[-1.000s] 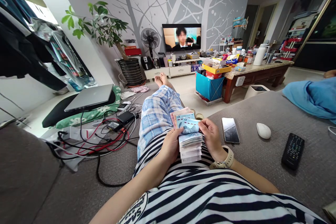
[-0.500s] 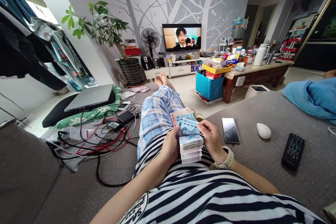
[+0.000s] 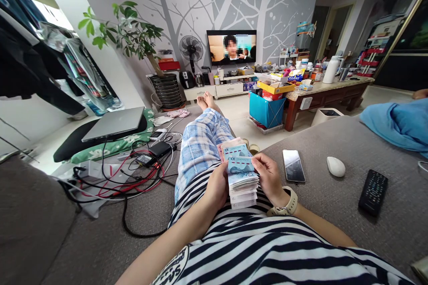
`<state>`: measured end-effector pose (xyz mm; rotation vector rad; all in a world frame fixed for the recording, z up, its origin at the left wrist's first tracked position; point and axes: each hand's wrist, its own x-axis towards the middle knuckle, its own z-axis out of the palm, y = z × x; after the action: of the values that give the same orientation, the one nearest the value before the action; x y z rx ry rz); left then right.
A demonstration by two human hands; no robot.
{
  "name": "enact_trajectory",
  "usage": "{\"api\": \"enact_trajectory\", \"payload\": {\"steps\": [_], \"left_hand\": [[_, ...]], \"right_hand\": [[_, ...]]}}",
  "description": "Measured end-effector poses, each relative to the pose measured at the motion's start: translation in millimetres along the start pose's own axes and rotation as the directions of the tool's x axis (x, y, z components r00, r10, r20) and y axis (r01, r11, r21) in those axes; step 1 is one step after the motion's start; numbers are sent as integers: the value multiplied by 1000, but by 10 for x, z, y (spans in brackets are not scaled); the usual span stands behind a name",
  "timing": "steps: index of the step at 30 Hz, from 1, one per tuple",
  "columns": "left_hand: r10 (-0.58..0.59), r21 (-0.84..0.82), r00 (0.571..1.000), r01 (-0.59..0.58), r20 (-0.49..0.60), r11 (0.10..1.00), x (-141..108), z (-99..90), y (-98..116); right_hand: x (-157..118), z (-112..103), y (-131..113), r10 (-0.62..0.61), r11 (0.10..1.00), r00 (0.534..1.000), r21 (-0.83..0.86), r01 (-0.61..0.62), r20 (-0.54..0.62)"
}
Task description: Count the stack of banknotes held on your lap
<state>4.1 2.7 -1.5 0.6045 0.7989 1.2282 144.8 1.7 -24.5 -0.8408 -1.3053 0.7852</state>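
A stack of banknotes [image 3: 243, 182] rests over my lap, its lower notes fanned towards me. My left hand [image 3: 218, 185] is closed on the stack's left side, thumb near the top. My right hand [image 3: 269, 176], with a pale watch at the wrist, pinches the right edge of a blue banknote [image 3: 241, 164] that bends above the stack. Beyond it, more blue notes and pinkish notes [image 3: 224, 148] spread out towards my knees. The hidden fingers of both hands lie behind the notes.
On the sofa [image 3: 321, 213] to the right lie a phone [image 3: 294, 165], a white mouse [image 3: 335, 167] and a black remote [image 3: 373, 192]. Tangled cables [image 3: 160, 164] and a laptop [image 3: 113, 124] are on the left. A blue box [image 3: 266, 111] stands beside the wooden table [image 3: 292, 109].
The blue note between my hands has bent down towards me, its portrait no longer showing, and more of the blue notes behind it is visible. Both hands have barely moved.
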Motion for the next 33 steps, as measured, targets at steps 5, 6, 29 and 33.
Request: {"api": "enact_trajectory", "payload": {"steps": [5, 6, 29, 33], "left_hand": [[-7, 0, 1000, 7, 13, 1000, -2, -6, -1], [-6, -3, 1000, 6, 10, 1000, 2, -8, -3], [43, -36, 999, -43, -23, 998, 48, -96, -11], [79, -35, 997, -80, -27, 996, 45, -93, 8]], "right_hand": [[1, 4, 6, 5, 1000, 1000, 8, -5, -6], [2, 6, 8, 8, 1000, 1000, 10, -8, -7], [4, 47, 2, 42, 999, 999, 24, -41, -25], [24, 56, -12, 28, 1000, 998, 12, -27, -50]]}}
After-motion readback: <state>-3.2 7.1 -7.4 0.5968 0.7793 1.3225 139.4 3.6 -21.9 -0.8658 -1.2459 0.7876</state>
